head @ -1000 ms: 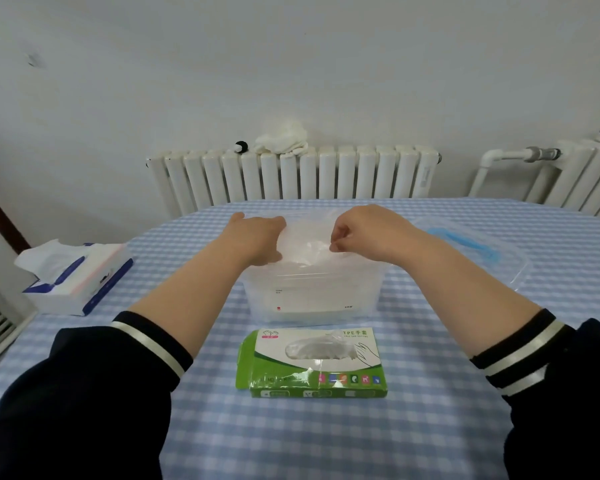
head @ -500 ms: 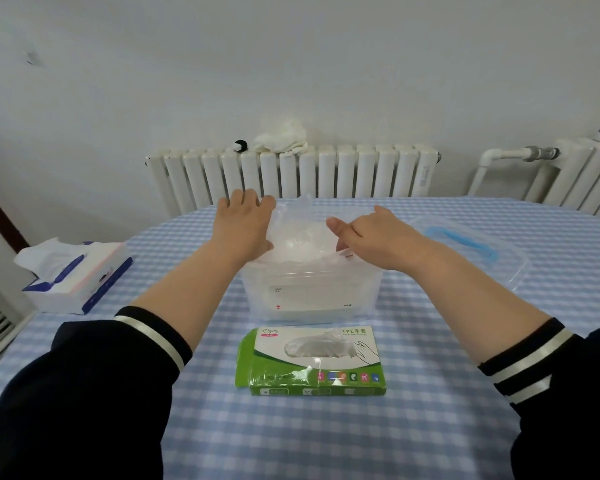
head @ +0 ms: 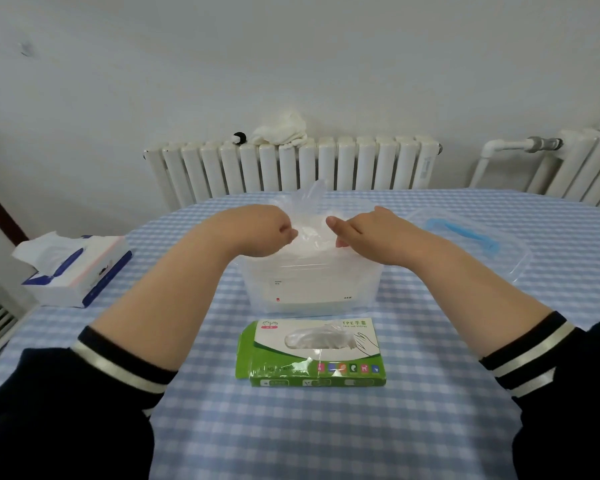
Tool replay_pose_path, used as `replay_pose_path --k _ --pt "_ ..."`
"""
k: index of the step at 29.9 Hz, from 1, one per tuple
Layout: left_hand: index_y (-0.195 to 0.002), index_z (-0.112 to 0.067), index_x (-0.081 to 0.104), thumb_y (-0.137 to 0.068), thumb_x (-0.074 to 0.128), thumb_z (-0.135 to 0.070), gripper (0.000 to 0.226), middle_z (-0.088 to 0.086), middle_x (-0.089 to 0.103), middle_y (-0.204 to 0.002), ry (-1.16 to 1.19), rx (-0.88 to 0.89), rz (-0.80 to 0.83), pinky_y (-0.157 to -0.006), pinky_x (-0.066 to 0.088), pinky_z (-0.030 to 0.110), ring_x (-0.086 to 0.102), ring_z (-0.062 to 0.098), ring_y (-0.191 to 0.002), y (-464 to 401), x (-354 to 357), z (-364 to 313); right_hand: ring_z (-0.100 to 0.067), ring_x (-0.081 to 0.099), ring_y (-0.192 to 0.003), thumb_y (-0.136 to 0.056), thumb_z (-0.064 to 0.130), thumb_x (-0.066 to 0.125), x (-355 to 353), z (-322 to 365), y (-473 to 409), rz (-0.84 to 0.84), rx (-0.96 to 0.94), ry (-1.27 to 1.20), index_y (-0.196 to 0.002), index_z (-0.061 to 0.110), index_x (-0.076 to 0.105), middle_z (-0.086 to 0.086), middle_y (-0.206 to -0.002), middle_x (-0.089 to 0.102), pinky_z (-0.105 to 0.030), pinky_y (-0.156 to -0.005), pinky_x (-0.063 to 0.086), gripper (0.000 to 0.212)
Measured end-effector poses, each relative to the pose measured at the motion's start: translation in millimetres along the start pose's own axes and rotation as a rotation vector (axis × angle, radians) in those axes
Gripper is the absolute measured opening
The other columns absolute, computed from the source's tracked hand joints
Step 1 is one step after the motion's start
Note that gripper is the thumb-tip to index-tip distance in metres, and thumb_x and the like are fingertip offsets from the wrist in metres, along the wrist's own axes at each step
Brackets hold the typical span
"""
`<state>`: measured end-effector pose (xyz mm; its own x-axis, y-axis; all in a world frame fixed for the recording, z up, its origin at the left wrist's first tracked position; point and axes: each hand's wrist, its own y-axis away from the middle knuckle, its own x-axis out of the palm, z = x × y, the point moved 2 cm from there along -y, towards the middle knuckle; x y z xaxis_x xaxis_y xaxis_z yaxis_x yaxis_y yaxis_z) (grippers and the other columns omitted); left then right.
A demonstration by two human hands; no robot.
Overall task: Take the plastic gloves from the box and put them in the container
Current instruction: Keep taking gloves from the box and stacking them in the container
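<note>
Left hand (head: 262,233) fisted, right hand (head: 364,227) flat, forearms reaching forward.

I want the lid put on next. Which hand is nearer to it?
Right. The right hand is over the container, just beside the lid; the left hand is farther off.

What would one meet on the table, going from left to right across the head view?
White and blue tissue box → left hand → crumpled clear plastic gloves over the clear plastic container → right hand → clear plastic lid with a blue handle.
</note>
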<state>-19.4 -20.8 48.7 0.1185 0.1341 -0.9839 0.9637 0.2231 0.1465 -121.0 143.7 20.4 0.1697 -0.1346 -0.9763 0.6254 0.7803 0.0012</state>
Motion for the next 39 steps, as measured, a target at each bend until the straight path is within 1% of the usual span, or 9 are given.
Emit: replay_pose_path --k 3,6,11,16,21,27,32,36,39 --pt "-0.099 -0.012 0.058 -0.102 0.036 -0.022 0.025 0.001 0.058 -0.102 -0.031 -0.043 0.059 -0.088 0.041 0.029 0.053 0.020 -0.093 -13 15 10 -0.021 0.056 -0.114 -0.098 0.057 0.005 2 -5 1 -0.020 -0.039 -0.001 -0.116 0.016 0.067 -0.003 -0.113 0.068 -0.040 -0.117 0.007 0.076" --pt "-0.119 -0.018 0.058 -0.103 0.038 -0.028 0.027 -0.001 0.059 -0.118 -0.027 -0.020 0.049 -0.095 0.043 0.031 0.054 0.019 -0.107 -15 17 8 -0.021 0.057 -0.113 -0.096 0.056 0.007 1 -17 4 -0.110 -0.032 -0.084 -0.121 0.011 0.061 -0.006 -0.114 0.068 -0.038 -0.116 0.009 0.074" --pt "-0.127 -0.022 0.056 -0.103 0.041 -0.028 0.029 -0.005 0.057 -0.129 0.021 0.014 -0.004 -0.091 0.038 0.026 0.052 0.015 -0.113 -10 16 8 -0.010 0.054 -0.114 -0.100 0.049 0.030 -6 -33 22 -0.457 -0.004 -0.414 -0.125 0.021 0.058 0.006 -0.120 0.065 -0.023 -0.093 0.038 0.047" --pt "-0.115 -0.021 0.063 -0.101 0.043 -0.017 0.025 -0.009 0.066 -0.103 0.346 0.147 -0.655 -0.078 0.044 0.023 0.058 0.008 -0.092 14 20 6 -0.004 0.057 -0.082 -0.098 0.027 0.051 -6 -13 57 -0.971 -0.190 -0.584 -0.100 0.018 0.061 0.008 -0.091 0.062 -0.011 -0.072 0.043 0.013" --pt "-0.106 -0.006 0.067 -0.096 0.046 -0.011 0.024 0.002 0.062 -0.082 0.288 0.444 -1.171 -0.065 0.038 0.020 0.049 0.009 -0.072 59 60 -10 -0.008 0.056 -0.055 -0.090 0.060 0.044 31 28 84 -0.579 -0.299 -0.355 -0.076 0.021 0.063 0.009 -0.061 0.060 -0.030 -0.052 0.047 0.045" --pt "-0.129 -0.038 0.037 -0.084 0.042 -0.074 0.059 -0.025 0.050 -0.101 0.524 0.342 -0.575 -0.076 0.047 0.022 0.049 -0.007 -0.087 66 127 -18 -0.006 0.052 -0.100 -0.087 0.051 0.057 71 41 81 -0.071 -0.235 -0.130 -0.118 0.032 0.052 0.015 -0.113 0.055 -0.027 -0.078 0.044 0.037" --pt "-0.139 -0.039 0.029 -0.069 0.073 -0.061 0.086 -0.037 0.045 -0.100 0.459 0.252 -0.332 -0.082 0.045 0.019 0.045 -0.010 -0.090 66 140 -22 -0.014 0.057 -0.081 -0.093 0.040 0.054 74 39 79 -0.170 -0.283 -0.052 -0.105 0.025 0.056 0.008 -0.096 0.061 -0.028 -0.064 0.037 0.020" --pt "-0.142 -0.041 0.025 -0.071 0.076 -0.056 0.088 -0.026 0.055 -0.107 0.504 0.246 -0.294 -0.085 0.048 0.023 0.052 -0.005 -0.095 63 143 -19 -0.014 0.056 -0.056 -0.093 0.048 0.040 87 32 76 -0.373 -0.365 0.015 -0.080 0.021 0.064 0.008 -0.069 0.061 -0.027 -0.045 0.037 0.038" --pt "-0.144 -0.040 0.022 -0.071 0.079 -0.050 0.093 -0.028 0.051 -0.102 0.521 0.215 -0.273 -0.083 0.047 0.020 0.053 -0.004 -0.092 64 139 -20 -0.013 0.062 -0.066 -0.098 0.039 0.040 90 34 78 -0.534 -0.417 0.040 -0.082 0.020 0.069 0.010 -0.082 0.066 -0.028 -0.043 0.044 0.038"
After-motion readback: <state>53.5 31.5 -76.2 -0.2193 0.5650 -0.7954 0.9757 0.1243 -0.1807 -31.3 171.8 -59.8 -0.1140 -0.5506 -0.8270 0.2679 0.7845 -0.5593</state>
